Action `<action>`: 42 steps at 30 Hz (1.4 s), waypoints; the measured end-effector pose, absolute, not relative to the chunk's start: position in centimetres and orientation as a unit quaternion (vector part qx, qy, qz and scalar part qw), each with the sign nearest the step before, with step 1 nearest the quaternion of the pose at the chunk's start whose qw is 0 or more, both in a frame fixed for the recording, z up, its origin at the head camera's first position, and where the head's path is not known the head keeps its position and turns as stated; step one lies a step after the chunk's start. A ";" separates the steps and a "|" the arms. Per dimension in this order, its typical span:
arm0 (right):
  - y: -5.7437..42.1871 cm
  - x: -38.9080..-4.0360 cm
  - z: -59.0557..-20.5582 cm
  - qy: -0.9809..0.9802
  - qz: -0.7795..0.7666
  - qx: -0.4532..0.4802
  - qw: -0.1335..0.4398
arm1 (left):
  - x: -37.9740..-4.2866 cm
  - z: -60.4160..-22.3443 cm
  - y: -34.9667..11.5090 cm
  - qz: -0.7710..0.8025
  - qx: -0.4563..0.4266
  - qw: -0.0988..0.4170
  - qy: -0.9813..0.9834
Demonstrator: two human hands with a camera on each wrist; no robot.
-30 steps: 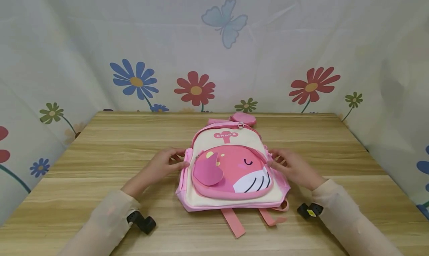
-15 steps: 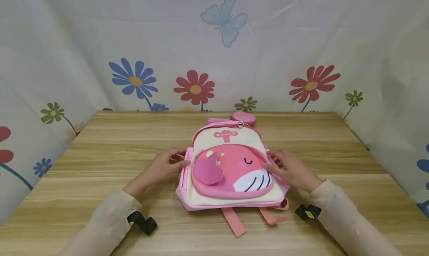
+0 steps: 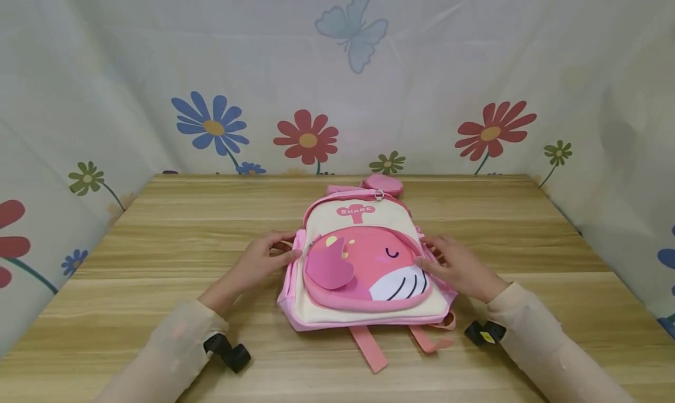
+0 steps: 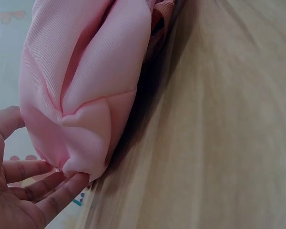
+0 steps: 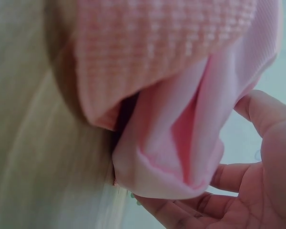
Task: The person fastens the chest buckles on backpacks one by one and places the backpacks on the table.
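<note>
A small pink and cream backpack (image 3: 364,215) lies front side up in the head view, with a pink whale-shaped front pocket and the word SHARE above it. My left hand (image 3: 266,258) holds its left side, thumb at the front edge. In the left wrist view, the fingertips (image 4: 78,183) touch the pink side panel (image 4: 105,62). My right hand (image 3: 457,265) holds the opposite side, thumb near the whale's mouth. The right wrist view shows its fingers (image 5: 164,212) curved around the pink side fabric (image 5: 167,183). The backpack's underside is hidden.
The wooden table (image 3: 169,227) reaches back to a flower-printed cloth (image 3: 422,86). Two pink straps (image 3: 369,350) stick out toward me below the backpack. A small pink pouch (image 3: 384,184) lies at its top. A black wrist camera (image 3: 228,352) hangs at my left sleeve.
The backpack has shifted very slightly to the right, with my left hand moving along. My right hand's thumb lies a little further onto the front than a second ago.
</note>
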State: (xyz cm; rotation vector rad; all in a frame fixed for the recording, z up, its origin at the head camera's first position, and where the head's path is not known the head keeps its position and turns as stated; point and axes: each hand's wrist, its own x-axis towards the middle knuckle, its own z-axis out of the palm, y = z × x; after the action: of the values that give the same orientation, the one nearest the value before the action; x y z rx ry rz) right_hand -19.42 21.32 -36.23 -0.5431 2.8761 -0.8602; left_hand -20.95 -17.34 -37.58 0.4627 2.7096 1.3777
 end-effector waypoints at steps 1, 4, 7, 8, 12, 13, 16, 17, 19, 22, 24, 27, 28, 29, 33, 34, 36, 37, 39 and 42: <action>21.3 -19.4 -36.3 0.942 -0.282 -0.177 0.046 | -20.9 -37.6 -17.3 0.451 0.151 0.032 0.879; 21.4 -19.5 -36.5 0.941 -0.284 -0.177 0.046 | -20.8 -37.5 -17.2 0.458 0.148 0.031 0.876; 21.4 -19.5 -36.6 0.941 -0.286 -0.174 0.048 | -20.7 -37.3 -17.1 0.465 0.147 0.027 0.872; 21.4 -19.5 -36.5 0.940 -0.287 -0.175 0.049 | -20.6 -37.1 -17.1 0.466 0.146 0.025 0.872; 21.6 -19.4 -36.4 0.937 -0.294 -0.181 0.047 | -20.4 -36.7 -16.8 0.465 0.140 0.015 0.874; 21.6 -19.4 -36.4 0.936 -0.295 -0.184 0.046 | -20.3 -36.6 -16.7 0.465 0.139 0.013 0.874; 21.7 -19.4 -36.4 0.935 -0.299 -0.187 0.042 | -20.2 -36.3 -16.5 0.465 0.134 0.008 0.875; 21.7 -19.5 -36.4 0.934 -0.300 -0.188 0.040 | -20.2 -36.2 -16.5 0.465 0.134 0.006 0.875; 21.7 -19.5 -36.4 0.933 -0.302 -0.190 0.037 | -20.1 -35.9 -16.4 0.464 0.131 0.006 0.876; 21.6 -19.4 -36.5 0.932 -0.305 -0.192 0.034 | -19.8 -35.6 -16.3 0.460 0.125 0.007 0.879; 21.5 -19.3 -36.5 0.931 -0.306 -0.194 0.032 | -19.6 -35.3 -16.3 0.460 0.120 0.008 0.880; 21.3 -19.3 -36.4 0.931 -0.307 -0.196 0.030 | -19.4 -35.0 -16.2 0.463 0.110 0.009 0.880; 21.3 -19.3 -36.4 0.931 -0.307 -0.197 0.029 | -19.3 -34.9 -16.2 0.464 0.107 0.009 0.880; 21.3 -19.3 -36.5 0.930 -0.308 -0.199 0.027 | -19.2 -34.9 -16.2 0.464 0.106 0.009 0.879; 21.1 -19.3 -36.6 0.928 -0.311 -0.206 0.019 | -19.0 -34.4 -16.1 0.475 0.106 0.002 0.874; 21.1 -19.3 -36.7 0.927 -0.312 -0.207 0.019 | -18.9 -34.3 -16.1 0.478 0.108 -0.001 0.872; 21.0 -19.3 -36.6 0.925 -0.315 -0.209 0.018 | -18.8 -34.1 -16.1 0.483 0.111 -0.006 0.868; 21.0 -19.2 -36.7 0.925 -0.318 -0.208 0.018 | -18.8 -34.0 -16.1 0.486 0.112 -0.007 0.867; 21.0 -19.3 -36.7 0.924 -0.321 -0.209 0.017 | -18.7 -33.8 -16.0 0.489 0.112 -0.010 0.865; 20.9 -19.3 -36.8 0.922 -0.326 -0.208 0.015 | -18.6 -33.4 -15.8 0.495 0.105 -0.015 0.863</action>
State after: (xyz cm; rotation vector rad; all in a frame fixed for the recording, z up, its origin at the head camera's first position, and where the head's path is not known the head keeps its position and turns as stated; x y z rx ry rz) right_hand -19.32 20.89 -36.82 -0.6485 2.8697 -1.0141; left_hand -18.63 -15.85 -33.45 0.3339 2.7353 1.5690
